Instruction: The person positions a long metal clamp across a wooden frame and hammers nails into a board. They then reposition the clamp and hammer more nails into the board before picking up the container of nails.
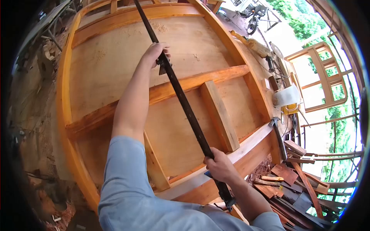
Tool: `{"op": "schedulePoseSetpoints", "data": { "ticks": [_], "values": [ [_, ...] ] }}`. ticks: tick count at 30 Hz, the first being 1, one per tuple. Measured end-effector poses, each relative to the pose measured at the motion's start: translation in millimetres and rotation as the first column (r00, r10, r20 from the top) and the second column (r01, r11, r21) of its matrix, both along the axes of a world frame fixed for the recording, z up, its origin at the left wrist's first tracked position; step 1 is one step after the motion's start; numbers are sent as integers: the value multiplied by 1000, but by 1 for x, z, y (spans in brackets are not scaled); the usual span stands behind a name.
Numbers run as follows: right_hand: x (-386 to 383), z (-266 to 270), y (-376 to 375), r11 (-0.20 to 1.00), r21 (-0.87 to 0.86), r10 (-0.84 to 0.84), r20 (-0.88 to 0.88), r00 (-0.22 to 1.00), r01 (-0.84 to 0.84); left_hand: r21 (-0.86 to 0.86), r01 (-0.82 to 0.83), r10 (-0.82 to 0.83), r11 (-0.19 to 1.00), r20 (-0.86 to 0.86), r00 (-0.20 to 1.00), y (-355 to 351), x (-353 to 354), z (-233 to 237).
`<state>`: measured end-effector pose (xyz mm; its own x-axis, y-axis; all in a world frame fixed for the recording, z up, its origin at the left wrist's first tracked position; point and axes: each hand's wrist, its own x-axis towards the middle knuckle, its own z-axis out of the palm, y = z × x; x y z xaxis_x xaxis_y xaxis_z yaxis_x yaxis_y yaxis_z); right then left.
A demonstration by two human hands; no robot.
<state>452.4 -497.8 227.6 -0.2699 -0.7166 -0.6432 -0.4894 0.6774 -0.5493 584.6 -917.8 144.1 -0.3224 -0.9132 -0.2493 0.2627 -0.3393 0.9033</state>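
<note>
A long dark bar clamp (184, 101) stretches diagonally over a large wooden frame (219, 36) with panels set in it. My left hand (155, 54) is wrapped round the bar near its far part, beside the clamp's sliding jaw, above the frame's middle rail (192, 82). Closer to my body, my right hand (221, 165) grips the bar just above the screw end, over the frame's near rail (246, 142). Two short wooden pieces stand between the rails, a right one (219, 115) and a left one (155, 163).
A claw hammer (279, 140) rests at the frame's near right corner. Beyond the right side lie a yellow power tool (257, 48) and a white container (286, 96). Wood offcuts (285, 188) are heaped at lower right. A motorcycle (254, 17) stands farther back.
</note>
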Motion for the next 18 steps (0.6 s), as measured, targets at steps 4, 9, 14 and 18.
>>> {"op": "schedulePoseSetpoints", "data": {
  "ticks": [4,9,14,18],
  "values": [
    [-6,-4,4,967,-78,226,-174,958,-242,-72,-16,17,997,3,1000,11,-5,-11],
    [-8,25,34,952,-37,265,-392,881,-303,-1,-7,7,1000,-54,999,26,-14,-8],
    [-60,58,119,927,-324,17,-463,886,-187,-5,86,-86,996,-22,996,32,-13,-37],
    [-93,18,224,931,-224,-339,-244,908,288,-23,80,-77,997,99,992,47,-18,-50]
  ]
}}
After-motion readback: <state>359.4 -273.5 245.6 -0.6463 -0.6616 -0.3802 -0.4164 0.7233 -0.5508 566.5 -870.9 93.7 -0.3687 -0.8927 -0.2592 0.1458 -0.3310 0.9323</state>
